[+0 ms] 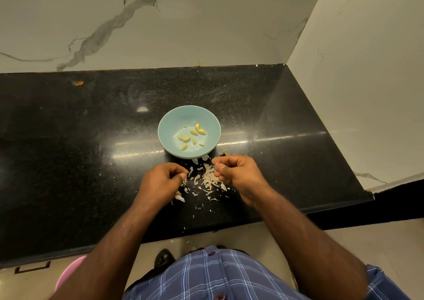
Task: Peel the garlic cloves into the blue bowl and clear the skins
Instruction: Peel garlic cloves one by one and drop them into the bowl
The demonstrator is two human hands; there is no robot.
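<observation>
Head view: nine peeled cloves (194, 132), one bowl (168, 118).

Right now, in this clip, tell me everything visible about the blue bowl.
The blue bowl is small, round and pale blue, with a smooth glazed look like ceramic. It stands upright on the black speckled counter, just beyond both hands, which do not touch it. Inside lie about nine yellowish peeled garlic cloves, scattered across the bottom. Papery garlic skins lie on the counter by its near rim.
</observation>
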